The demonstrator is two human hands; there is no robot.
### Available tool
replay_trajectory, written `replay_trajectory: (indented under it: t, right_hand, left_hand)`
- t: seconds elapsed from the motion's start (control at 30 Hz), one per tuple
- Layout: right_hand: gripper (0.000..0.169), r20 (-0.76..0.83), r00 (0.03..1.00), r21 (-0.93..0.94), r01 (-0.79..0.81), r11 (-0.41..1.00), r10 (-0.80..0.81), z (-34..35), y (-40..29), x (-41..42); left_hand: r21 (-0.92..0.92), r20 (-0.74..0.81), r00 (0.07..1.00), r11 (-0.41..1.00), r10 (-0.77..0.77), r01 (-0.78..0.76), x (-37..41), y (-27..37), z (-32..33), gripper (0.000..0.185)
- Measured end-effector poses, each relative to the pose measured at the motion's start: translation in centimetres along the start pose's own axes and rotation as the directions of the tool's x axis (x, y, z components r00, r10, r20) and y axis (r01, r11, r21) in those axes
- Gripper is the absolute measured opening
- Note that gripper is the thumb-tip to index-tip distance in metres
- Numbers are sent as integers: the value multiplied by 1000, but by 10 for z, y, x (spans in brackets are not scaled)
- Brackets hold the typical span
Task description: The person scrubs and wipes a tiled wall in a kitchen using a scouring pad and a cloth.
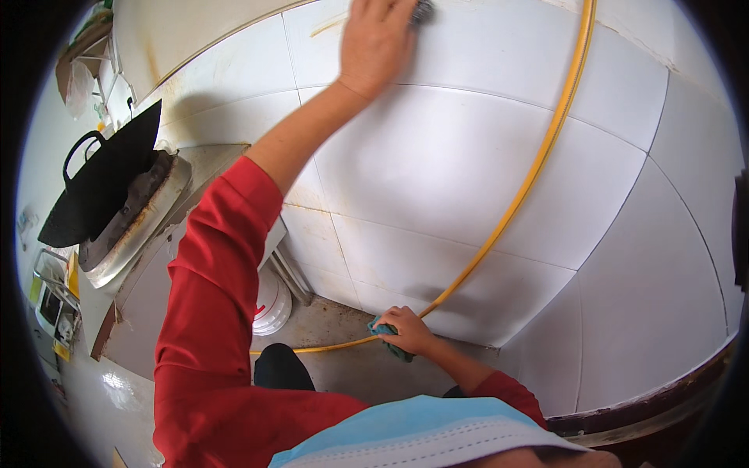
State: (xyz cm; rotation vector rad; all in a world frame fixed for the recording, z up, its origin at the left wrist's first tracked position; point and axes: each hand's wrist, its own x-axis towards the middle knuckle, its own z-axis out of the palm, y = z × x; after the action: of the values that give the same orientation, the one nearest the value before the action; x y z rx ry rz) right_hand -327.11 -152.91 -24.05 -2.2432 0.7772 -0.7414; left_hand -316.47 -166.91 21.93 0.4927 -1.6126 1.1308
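High on the white tiled wall [445, 164], my left hand [377, 50] reaches up with its fingers partly cut off by the top of the picture. It presses a dark metal scouring pad [421, 11] to the tiles. Yellow-brown stains [327, 26] mark the tile beside it. Low down, my right hand [409, 330] grips a green cloth [398, 351]. A yellow hose [515, 205] runs down the wall and passes at this hand; whether the fingers touch the hose, I cannot tell.
To the left, a black wok [105, 181] is tipped up on a rusty gas stove [140, 222] on a counter. A white plastic bucket [272, 301] stands on the floor under it. A clear plastic bag [79, 88] hangs at the upper left. My knee [282, 368] shows below.
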Motion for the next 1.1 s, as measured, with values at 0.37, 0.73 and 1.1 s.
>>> replay_trajectory:
  t: [0.37,0.73,1.1]
  right_hand:
    - [26,-2,999,29,50,998,-50,-14,-18,-4]
    - [25,20,1000,68,5,998,-6,-5,-11,-5]
    - [26,-470,882,124,108,986,-37,-95,-113,54]
  left_hand:
    - [-4,-72,985,988,156,-157,54,65,42,23]
    - [-8,-146,972,983,183,-186,42,53,34,18]
    - [114,93,981,981,-169,158,-108,-89,-61,41]
